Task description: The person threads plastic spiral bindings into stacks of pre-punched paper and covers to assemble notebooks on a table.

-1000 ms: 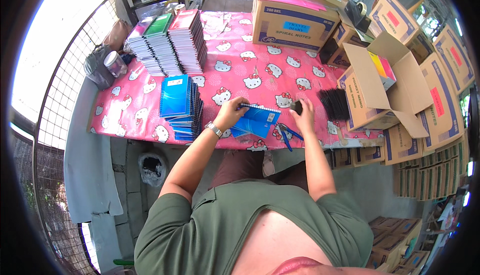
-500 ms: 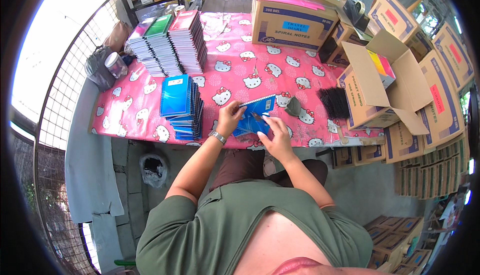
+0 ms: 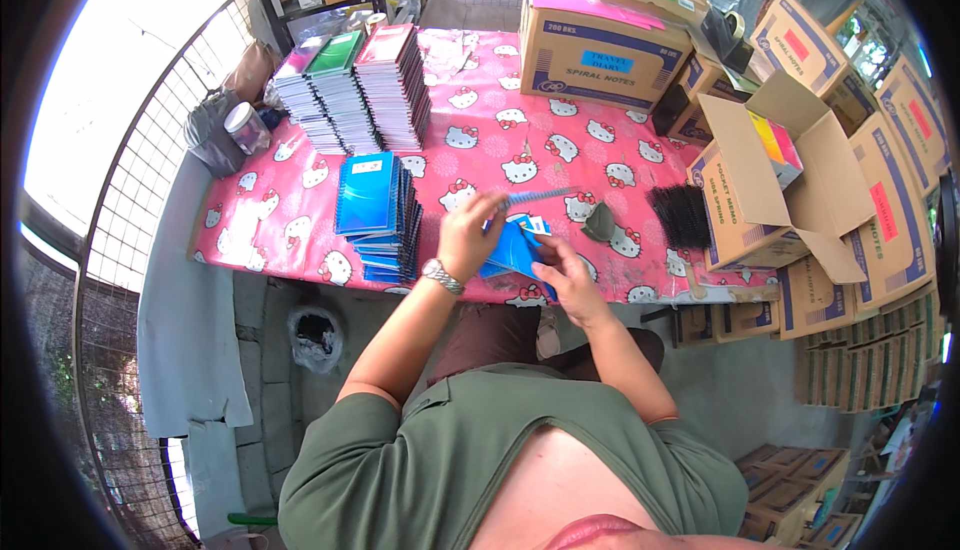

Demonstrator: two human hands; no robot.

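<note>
My left hand (image 3: 470, 237) is closed on a spiral-bound notebook, whose coiled edge (image 3: 540, 195) is raised and seen nearly edge-on. Below it, blue notebook covers (image 3: 512, 253) lie near the table's front edge, partly behind my fingers. My right hand (image 3: 573, 278) is curled beside these covers around a small dark hand tool (image 3: 530, 242); its exact kind is hard to make out. To the left of my hands stands a stack of blue spiral notebooks (image 3: 366, 195). A dark grey-green lump (image 3: 598, 222) sits right of the notebook.
Taller stacks of notebooks (image 3: 392, 90) stand at the back left, near a clear jar (image 3: 246, 128). Black spiral coils (image 3: 678, 216) lie beside an open carton (image 3: 745, 200) on the right. A large box (image 3: 600, 55) stands at the back of the pink-covered table (image 3: 470, 165).
My left hand has lifted and tilted the notebook, raising its coiled edge off the covers. My right hand has moved slightly down and right, its fingers more curled. The view has shifted a little.
</note>
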